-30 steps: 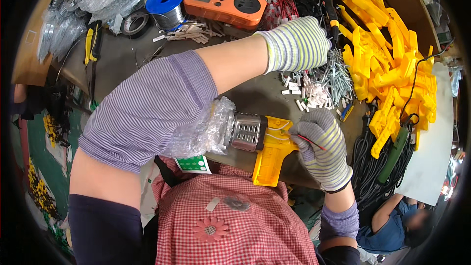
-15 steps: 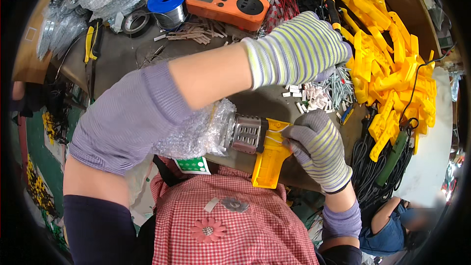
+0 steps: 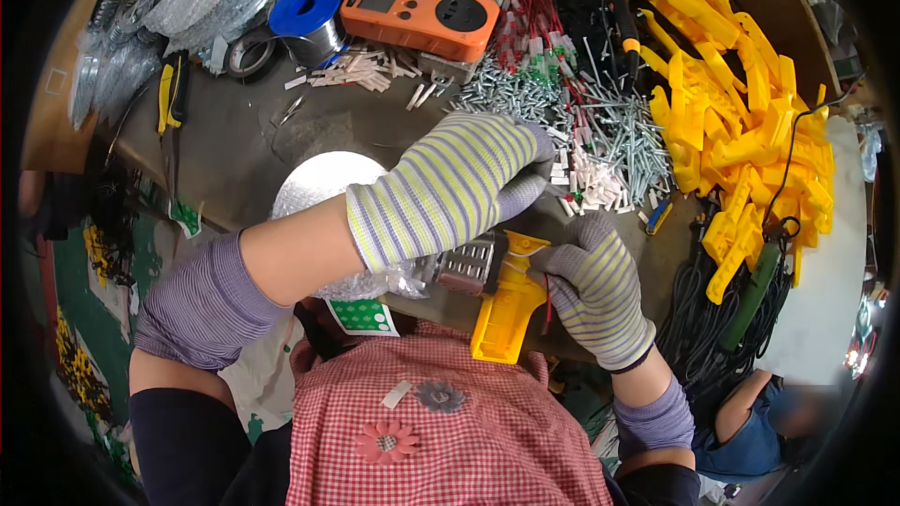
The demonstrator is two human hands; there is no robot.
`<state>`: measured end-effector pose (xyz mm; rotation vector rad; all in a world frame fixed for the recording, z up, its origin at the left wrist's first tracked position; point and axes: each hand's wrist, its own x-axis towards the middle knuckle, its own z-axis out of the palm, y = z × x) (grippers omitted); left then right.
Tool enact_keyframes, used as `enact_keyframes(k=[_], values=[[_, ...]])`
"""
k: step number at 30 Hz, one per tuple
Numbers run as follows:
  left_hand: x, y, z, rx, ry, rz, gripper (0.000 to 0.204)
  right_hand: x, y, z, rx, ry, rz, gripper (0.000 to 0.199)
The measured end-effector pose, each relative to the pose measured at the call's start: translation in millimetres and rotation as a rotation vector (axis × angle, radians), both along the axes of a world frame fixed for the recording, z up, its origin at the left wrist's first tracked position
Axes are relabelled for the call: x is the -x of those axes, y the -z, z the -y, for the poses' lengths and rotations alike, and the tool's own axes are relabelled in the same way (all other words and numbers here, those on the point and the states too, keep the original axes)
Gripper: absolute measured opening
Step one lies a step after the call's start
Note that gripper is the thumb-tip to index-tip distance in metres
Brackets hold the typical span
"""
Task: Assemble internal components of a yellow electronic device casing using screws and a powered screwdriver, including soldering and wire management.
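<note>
A yellow plastic handle half (image 3: 504,314) lies in front of me, open side up. It joins a slotted metal sleeve (image 3: 468,264), whose left end runs into clear bubble wrap (image 3: 314,189). At the handle's right edge, my right hand (image 3: 603,292) is closed, fingertips pinched together. A thin red wire (image 3: 547,307) hangs from those fingertips. My left hand (image 3: 459,186) reaches across above the sleeve with its fingers curled together; what they hold, if anything, is hidden. Both hands wear striped knit gloves.
Behind the hands lie screws (image 3: 511,94), white sleeves (image 3: 600,180) and red-wired parts (image 3: 539,14). Yellow handle shells (image 3: 741,103) are heaped at right, beside black cables (image 3: 698,309). An orange meter (image 3: 419,14), solder spool (image 3: 307,21) and pliers (image 3: 170,117) lie farther back.
My left hand has moved left and nearer, from beside the yellow heap to above the sleeve. The red wire now shows at my right fingertips. The handle has shifted slightly left.
</note>
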<state>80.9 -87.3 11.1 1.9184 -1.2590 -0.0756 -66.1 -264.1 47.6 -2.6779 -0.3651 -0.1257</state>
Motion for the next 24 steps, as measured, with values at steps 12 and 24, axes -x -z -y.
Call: enact_keyframes(k=[12, 24], values=[[14, -44, -19, -0.056, 0.038, 0.009, 0.018, -16, -12, 9, 0.128, 0.049, 0.437, 0.026], [31, -56, -74, -0.094, 0.336, -0.142, 0.017, 61, -3, 14, -0.755, 0.685, 0.051, 0.008]])
